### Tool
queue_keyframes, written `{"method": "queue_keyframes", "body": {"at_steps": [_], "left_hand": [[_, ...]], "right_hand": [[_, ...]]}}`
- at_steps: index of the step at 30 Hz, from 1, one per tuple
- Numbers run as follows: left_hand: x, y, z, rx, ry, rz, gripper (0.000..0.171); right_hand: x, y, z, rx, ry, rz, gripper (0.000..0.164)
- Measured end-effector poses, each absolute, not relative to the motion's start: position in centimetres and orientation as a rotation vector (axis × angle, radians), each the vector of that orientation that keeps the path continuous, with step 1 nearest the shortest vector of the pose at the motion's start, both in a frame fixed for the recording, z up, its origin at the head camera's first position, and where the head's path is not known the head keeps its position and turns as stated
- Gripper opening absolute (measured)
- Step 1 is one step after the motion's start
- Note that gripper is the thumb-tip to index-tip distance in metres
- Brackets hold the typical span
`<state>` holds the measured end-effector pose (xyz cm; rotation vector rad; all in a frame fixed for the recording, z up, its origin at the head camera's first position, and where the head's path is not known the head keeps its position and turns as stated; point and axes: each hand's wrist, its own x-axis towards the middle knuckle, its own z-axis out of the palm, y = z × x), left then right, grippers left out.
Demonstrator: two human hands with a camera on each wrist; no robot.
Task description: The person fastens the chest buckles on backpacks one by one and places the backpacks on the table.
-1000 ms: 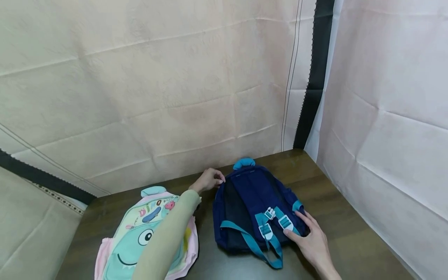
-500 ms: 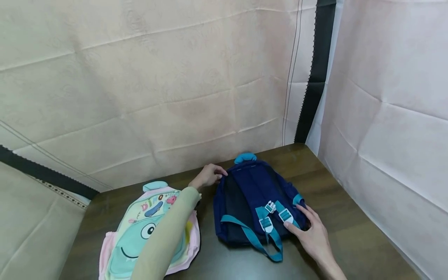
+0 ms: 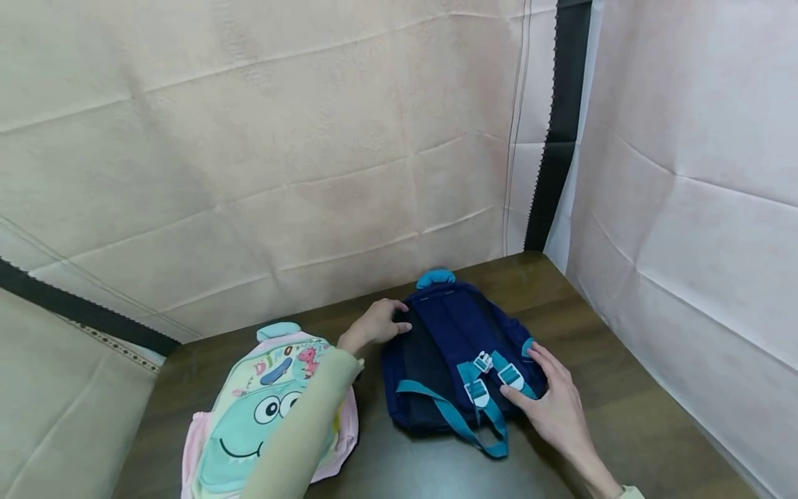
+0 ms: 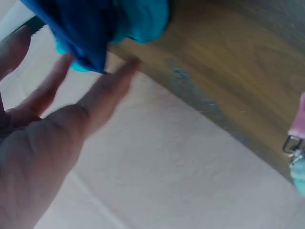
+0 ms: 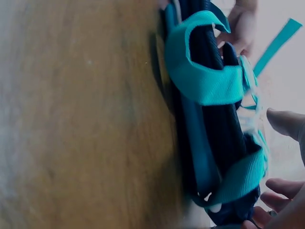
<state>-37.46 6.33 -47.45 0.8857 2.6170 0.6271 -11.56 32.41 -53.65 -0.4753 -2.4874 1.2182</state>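
Observation:
A navy backpack (image 3: pixel 445 333) lies on the table with its back panel and teal straps facing up. My left hand (image 3: pixel 378 323) is at its upper left edge, thumb and fingers spread apart. In the left wrist view the same hand (image 4: pixel 52 129) has extended fingers beside the blue fabric (image 4: pixel 86 28); whether they touch it is unclear. At the lower right side rests my right hand (image 3: pixel 557 409), its fingers along the side and its thumb near a white buckle (image 3: pixel 511 376). The right wrist view shows this hand's fingers (image 5: pixel 281 188) loosely bent, with the thumb apart from the straps.
A pink and mint cartoon backpack (image 3: pixel 240 433) lies to the left, partly covered by my left sleeve (image 3: pixel 305 423). The brown table (image 3: pixel 630 409) meets a pale cloth wall (image 3: pixel 349 152) behind it and another cloth wall (image 3: pixel 698 229) on the right.
My left thumb and fingers have spread from a closer pose, and the hand has moved slightly right over the backpack's edge. The right hand stays at the lower right side.

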Motion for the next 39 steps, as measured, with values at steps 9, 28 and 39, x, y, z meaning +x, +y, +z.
{"method": "queue_keyframes", "body": {"at_steps": [9,28,39], "left_hand": [[-31.3,7.6,-45.6,0.887,2.634,0.737,0.051],[-23.5,14.2,-49.0,1.077,2.831,0.713,0.043],[-22.9,14.9,-50.9,1.101,2.965,0.69,0.031]], "right_hand": [[-13.0,32.7,-53.1,-0.163,-2.456,0.917,0.069],[-17.2,33.7,-51.5,0.158,-2.711,0.889,0.034],[-18.2,33.7,-51.5,0.257,-2.775,0.841,0.027]]}}
